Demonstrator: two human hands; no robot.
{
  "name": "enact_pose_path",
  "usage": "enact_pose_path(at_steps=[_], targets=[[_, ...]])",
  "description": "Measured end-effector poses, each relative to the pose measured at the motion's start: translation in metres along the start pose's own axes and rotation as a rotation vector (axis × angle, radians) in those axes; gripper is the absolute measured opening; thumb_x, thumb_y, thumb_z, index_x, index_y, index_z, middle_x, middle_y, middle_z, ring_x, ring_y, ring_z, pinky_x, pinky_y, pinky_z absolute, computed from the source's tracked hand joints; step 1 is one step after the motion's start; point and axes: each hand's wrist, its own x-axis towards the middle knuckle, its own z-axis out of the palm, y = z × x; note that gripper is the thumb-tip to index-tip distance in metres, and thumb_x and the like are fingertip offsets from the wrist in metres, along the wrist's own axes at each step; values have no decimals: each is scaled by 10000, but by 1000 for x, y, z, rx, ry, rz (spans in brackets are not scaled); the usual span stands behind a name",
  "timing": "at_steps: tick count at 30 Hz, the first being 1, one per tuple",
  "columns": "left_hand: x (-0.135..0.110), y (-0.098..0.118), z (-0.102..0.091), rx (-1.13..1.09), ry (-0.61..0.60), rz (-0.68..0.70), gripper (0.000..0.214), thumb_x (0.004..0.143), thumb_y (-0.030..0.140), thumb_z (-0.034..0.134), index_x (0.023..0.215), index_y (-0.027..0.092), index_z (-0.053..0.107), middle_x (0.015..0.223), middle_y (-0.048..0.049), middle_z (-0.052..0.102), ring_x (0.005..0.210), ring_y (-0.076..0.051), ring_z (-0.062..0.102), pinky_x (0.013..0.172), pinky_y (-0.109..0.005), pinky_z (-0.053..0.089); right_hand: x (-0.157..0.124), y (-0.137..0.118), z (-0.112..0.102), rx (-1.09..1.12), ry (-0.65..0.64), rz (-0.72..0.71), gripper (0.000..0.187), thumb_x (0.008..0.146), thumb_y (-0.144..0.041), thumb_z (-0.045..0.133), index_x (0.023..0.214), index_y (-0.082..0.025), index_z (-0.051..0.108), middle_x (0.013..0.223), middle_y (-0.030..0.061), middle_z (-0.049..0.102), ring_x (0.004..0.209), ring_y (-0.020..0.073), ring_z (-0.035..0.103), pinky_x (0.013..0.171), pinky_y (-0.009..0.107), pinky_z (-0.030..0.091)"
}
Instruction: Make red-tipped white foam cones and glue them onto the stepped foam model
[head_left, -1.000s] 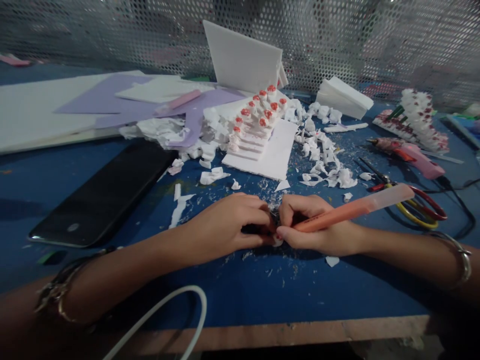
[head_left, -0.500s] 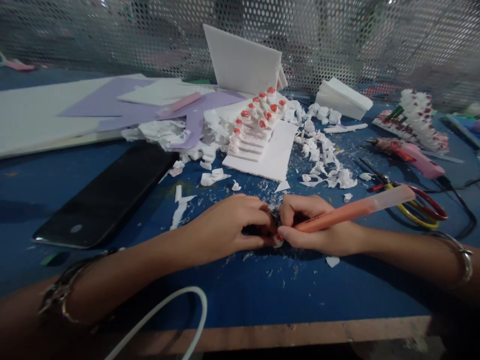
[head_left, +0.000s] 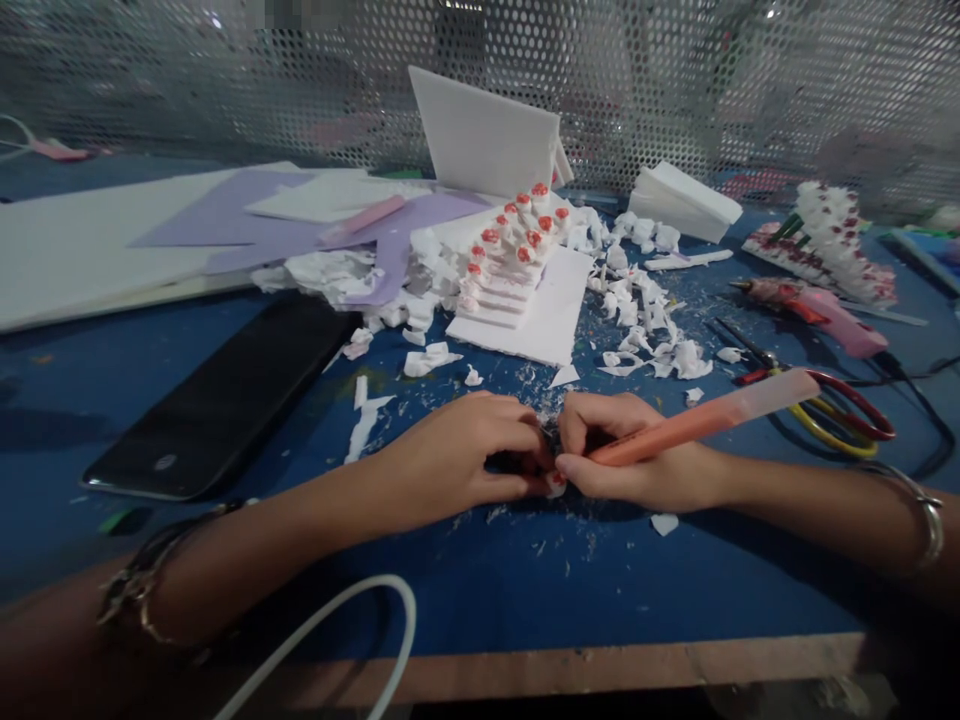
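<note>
My left hand (head_left: pixel 457 450) rests on the blue table (head_left: pixel 570 580) with fingers curled, pinching a small white foam piece (head_left: pixel 556 485) that is mostly hidden. My right hand (head_left: pixel 637 455) meets it fingertip to fingertip and grips an orange pen-like tool (head_left: pixel 705 420) whose pale end points right; its tip is at the small piece. Just beyond the hands stands a white foam stepped model (head_left: pixel 517 290) topped with small red-and-white blobs.
A black phone (head_left: pixel 225 400) lies to the left. White foam scraps (head_left: pixel 645 320) litter the middle. Red-and-yellow scissors (head_left: pixel 832 410) and a pink glue gun (head_left: pixel 817 310) lie to the right. White and purple sheets (head_left: pixel 225 220) sit back left. A perforated metal screen (head_left: pixel 675 80) closes the back. A white cable (head_left: pixel 345 630) loops near me.
My hands stay pressed together over the small piece. The camera has shifted slightly, so the phone and sheets appear a bit further right and lower.
</note>
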Motion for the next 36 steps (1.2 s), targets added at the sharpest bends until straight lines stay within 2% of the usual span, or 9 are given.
enact_pose_path(at_steps=[10, 16, 22, 25, 28, 30, 31, 33, 36], targets=[[0, -2, 1, 2, 14, 11, 93, 780, 278, 597, 764, 196, 638, 746, 9, 618, 743, -136, 543, 704, -249, 350, 1, -1, 0, -2, 11, 17, 188, 781, -212, 547, 668, -160, 406, 638, -44, 457, 559, 41, 399, 503, 180, 322], [1, 1, 0, 0, 1, 4, 125, 788, 299, 591, 764, 188, 641, 760, 4, 622, 756, -136, 550, 710, -247, 351, 0, 2, 1, 6, 14, -20, 201, 787, -205, 539, 652, -162, 396, 635, -43, 431, 570, 42, 386, 512, 189, 318], [0, 2, -1, -11, 6, 3, 153, 785, 337, 590, 800, 198, 651, 728, 7, 605, 706, -120, 543, 671, -229, 362, -2, -5, -9, 25, 159, -17, 221, 810, -291, 538, 676, -168, 412, 589, -54, 413, 522, 38, 351, 462, 179, 285], [0, 6, -3, -4, -5, -2, 168, 770, 347, 601, 834, 199, 645, 738, 5, 599, 706, -120, 542, 663, -226, 364, -6, -15, -29, -189, 162, -18, 219, 785, -309, 578, 690, -166, 442, 579, -57, 438, 497, 32, 358, 443, 173, 267], [0, 11, -4, 22, 6, -1, 246, 731, 355, 641, 911, 188, 622, 757, 2, 596, 730, -131, 547, 685, -236, 365, -15, -19, -55, -617, 143, 8, 208, 765, -345, 602, 727, -169, 500, 551, -55, 465, 478, 42, 374, 465, 195, 254], [0, 13, -5, 33, 13, -9, 274, 725, 345, 651, 940, 179, 611, 754, -2, 590, 729, -135, 545, 690, -242, 368, -24, -17, -70, -815, 208, 46, 217, 777, -376, 578, 731, -172, 518, 541, -47, 470, 482, 56, 392, 487, 210, 262], [0, 14, -5, 27, 10, -9, 253, 735, 336, 643, 930, 176, 614, 755, -5, 591, 729, -135, 543, 688, -241, 372, -28, -16, -74, -836, 242, 76, 216, 786, -378, 564, 735, -173, 522, 555, -40, 489, 494, 61, 412, 498, 212, 278], [1, 14, -4, -4, 5, -14, 186, 769, 316, 609, 884, 171, 623, 763, -13, 600, 732, -132, 542, 682, -234, 383, -37, -14, -75, -774, 313, 117, 210, 785, -368, 565, 729, -169, 524, 599, -26, 527, 524, 65, 443, 508, 208, 309], [2, 12, -1, -67, 12, -11, 143, 804, 278, 570, 874, 171, 632, 815, -24, 623, 755, -124, 549, 681, -218, 399, -42, -15, -61, -496, 319, 92, 185, 754, -311, 613, 717, -152, 527, 621, -28, 531, 529, 49, 433, 477, 183, 318]])
